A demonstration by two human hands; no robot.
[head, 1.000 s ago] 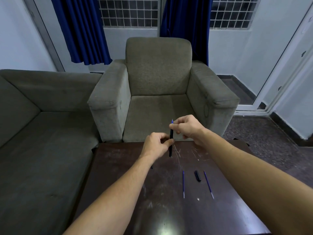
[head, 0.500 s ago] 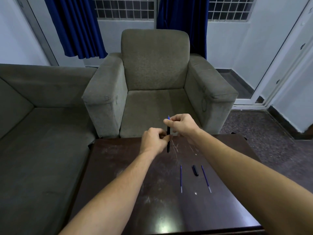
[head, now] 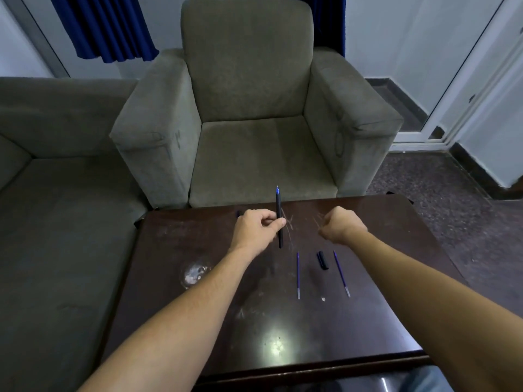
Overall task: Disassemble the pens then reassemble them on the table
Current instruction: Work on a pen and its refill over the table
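My left hand (head: 259, 227) pinches a black pen (head: 279, 219) around its middle and holds it upright above the dark wooden table (head: 215, 321). A blue refill tip pokes out of the pen's top. My right hand (head: 341, 225) hovers to the right of the pen, apart from it. Its fingers are curled under and I see nothing in them. On the table nearer me lie a blue refill (head: 298, 274), a black pen cap (head: 322, 260) and a second blue refill (head: 341, 273).
A grey armchair (head: 254, 117) stands just beyond the table's far edge, with a grey sofa (head: 56, 222) to the left. A small dark item (head: 238, 213) lies on the table behind my left hand. A white speck (head: 323, 299) sits near the refills.
My right hand has let go of the pen's top and moved to the right. The left hand still holds the pen upright. The view has tilted down.
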